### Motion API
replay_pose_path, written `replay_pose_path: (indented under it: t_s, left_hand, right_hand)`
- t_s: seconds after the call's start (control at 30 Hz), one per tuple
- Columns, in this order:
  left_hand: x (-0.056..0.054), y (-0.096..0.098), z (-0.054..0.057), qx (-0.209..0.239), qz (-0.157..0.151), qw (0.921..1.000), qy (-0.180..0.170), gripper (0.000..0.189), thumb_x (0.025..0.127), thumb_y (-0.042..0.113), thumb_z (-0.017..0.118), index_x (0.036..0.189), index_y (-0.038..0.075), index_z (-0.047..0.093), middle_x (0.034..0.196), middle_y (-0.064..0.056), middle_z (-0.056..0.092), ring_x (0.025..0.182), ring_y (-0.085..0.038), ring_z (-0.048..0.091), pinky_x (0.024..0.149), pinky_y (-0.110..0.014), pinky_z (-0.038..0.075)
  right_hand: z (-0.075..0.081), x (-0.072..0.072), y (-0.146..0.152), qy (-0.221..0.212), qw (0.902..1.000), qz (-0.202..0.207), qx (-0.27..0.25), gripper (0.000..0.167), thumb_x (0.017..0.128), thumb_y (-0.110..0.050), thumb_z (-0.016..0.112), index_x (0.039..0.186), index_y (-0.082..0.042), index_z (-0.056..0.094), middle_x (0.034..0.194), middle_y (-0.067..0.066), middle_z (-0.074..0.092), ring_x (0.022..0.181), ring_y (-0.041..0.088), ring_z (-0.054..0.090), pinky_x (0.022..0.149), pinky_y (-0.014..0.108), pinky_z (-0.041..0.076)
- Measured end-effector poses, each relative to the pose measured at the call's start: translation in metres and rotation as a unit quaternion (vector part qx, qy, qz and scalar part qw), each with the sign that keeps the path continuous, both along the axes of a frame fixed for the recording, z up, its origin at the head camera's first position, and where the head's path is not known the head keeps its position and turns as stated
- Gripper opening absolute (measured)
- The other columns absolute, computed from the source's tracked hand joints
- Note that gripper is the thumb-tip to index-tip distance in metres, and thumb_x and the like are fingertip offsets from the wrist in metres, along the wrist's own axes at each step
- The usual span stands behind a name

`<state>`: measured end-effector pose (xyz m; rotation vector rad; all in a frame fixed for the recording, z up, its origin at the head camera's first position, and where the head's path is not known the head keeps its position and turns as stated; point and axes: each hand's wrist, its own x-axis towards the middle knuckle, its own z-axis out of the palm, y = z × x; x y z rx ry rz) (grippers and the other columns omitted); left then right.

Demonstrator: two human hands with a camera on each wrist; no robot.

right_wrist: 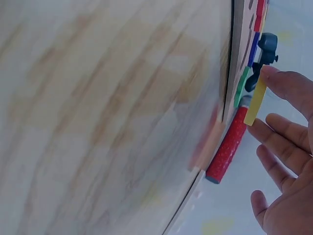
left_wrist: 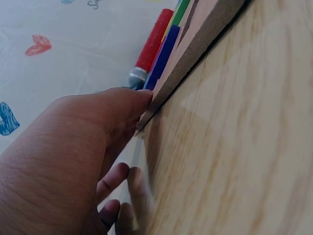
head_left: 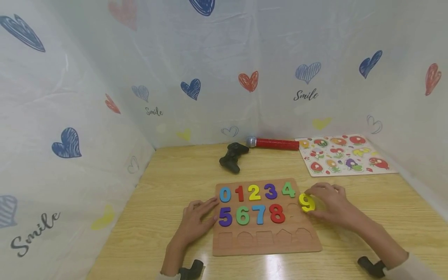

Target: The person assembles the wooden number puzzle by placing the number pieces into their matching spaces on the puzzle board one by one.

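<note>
A wooden number board [head_left: 266,245] lies on the table, with colored digits 0 to 8 seated in two rows and an uncovered recess to the right of the red 8 [head_left: 277,213]. Over the board's right edge, my right hand [head_left: 330,204] pinches a yellow number 9 [head_left: 307,203] between thumb and fingers. In the right wrist view the yellow 9 [right_wrist: 256,100] appears edge-on, raised off the board. My left hand [head_left: 196,221] touches the board's left edge, its thumb near the purple 5 [head_left: 225,217] and its fingers extended.
Behind the board lie a black game controller [head_left: 232,157] and a red microphone-like stick [head_left: 276,144] with a silver head. A fruit picture board [head_left: 336,155] lies at the back right. Heart-printed curtains [head_left: 217,58] enclose the wooden table [head_left: 147,217].
</note>
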<state>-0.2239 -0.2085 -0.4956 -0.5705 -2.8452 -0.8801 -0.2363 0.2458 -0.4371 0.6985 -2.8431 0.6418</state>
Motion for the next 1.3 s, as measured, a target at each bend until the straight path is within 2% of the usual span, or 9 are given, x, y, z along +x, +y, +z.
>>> replay_pose_path:
  t_s: [0.37, 0.6, 0.93, 1.3]
  left_hand:
    - [0.0, 0.0, 0.0, 0.0, 0.004, 1.0, -0.004, 0.05, 0.095, 0.044, 0.064, 0.143, 0.029, 0.058, 0.15, 0.015, 0.047, 0.124, -0.023, 0.04, 0.095, -0.053, 0.027]
    - [0.0, 0.0, -0.002, 0.001, 0.001, 1.0, 0.0, 0.051, 0.095, 0.045, 0.064, 0.143, 0.029, 0.058, 0.151, 0.013, 0.048, 0.124, -0.024, 0.04, 0.096, -0.053, 0.027]
    - [-0.001, 0.0, -0.003, -0.003, -0.002, 1.0, 0.005, 0.051, 0.096, 0.046, 0.063, 0.144, 0.029, 0.057, 0.151, 0.014, 0.047, 0.121, -0.022, 0.041, 0.096, -0.052, 0.027]
    - [0.0, 0.0, -0.001, -0.01, 0.003, 0.9999, 0.002, 0.05, 0.096, 0.046, 0.062, 0.144, 0.03, 0.057, 0.151, 0.014, 0.047, 0.121, -0.022, 0.041, 0.096, -0.052, 0.028]
  right_hand:
    - [-0.003, 0.005, -0.012, -0.004, 0.9998, 0.018, -0.001, 0.044, 0.075, -0.027, 0.088, 0.114, -0.013, 0.072, 0.115, 0.006, 0.068, 0.12, 0.037, 0.046, 0.095, 0.065, 0.021]
    - [-0.006, 0.007, -0.017, -0.02, 0.9997, 0.015, 0.006, 0.045, 0.076, -0.027, 0.087, 0.116, -0.013, 0.071, 0.117, 0.005, 0.066, 0.121, 0.034, 0.045, 0.096, 0.064, 0.021]
    - [-0.011, 0.008, -0.021, 0.003, 0.9993, 0.035, 0.008, 0.045, 0.074, -0.025, 0.089, 0.114, -0.013, 0.071, 0.115, 0.001, 0.066, 0.117, 0.03, 0.048, 0.096, 0.061, 0.022]
    - [-0.011, 0.009, -0.024, -0.003, 0.999, 0.044, 0.011, 0.049, 0.073, -0.025, 0.09, 0.116, -0.012, 0.071, 0.116, 0.0, 0.068, 0.12, 0.032, 0.048, 0.098, 0.063, 0.022]
